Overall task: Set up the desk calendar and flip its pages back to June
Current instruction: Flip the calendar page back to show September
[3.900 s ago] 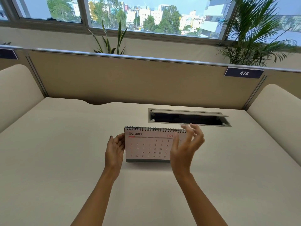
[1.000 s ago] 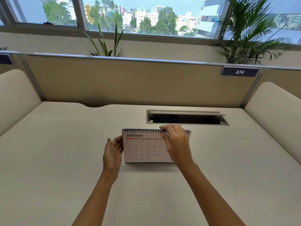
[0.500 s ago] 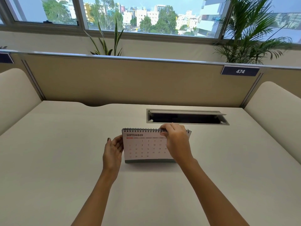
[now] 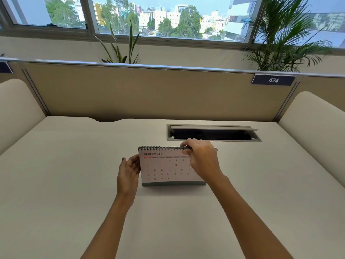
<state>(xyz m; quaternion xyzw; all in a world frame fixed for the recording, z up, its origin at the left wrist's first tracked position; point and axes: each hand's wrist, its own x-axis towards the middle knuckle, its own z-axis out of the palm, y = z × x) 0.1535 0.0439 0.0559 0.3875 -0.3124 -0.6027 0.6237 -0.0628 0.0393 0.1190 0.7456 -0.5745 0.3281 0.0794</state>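
A spiral-bound desk calendar (image 4: 164, 168) stands upright on the cream desk (image 4: 186, 212), its front page reading SEPTEMBER. My left hand (image 4: 128, 172) rests flat against the calendar's left edge, fingers apart, steadying it. My right hand (image 4: 202, 160) covers the calendar's right part. Its fingertips pinch the top of the page at the spiral binding. The right side of the page is hidden behind that hand.
An open cable hatch (image 4: 212, 132) is set into the desk just behind the calendar. A beige partition (image 4: 149, 90) with a plate marked 474 (image 4: 273, 80) closes off the back. Padded side panels (image 4: 313, 124) stand left and right. Plants (image 4: 283, 34) sit beyond.
3.9 s ago the page read OCTOBER; it now reads SEPTEMBER. In the last second my right hand stayed at the top binding, pinching tighter. My left hand has kept still.
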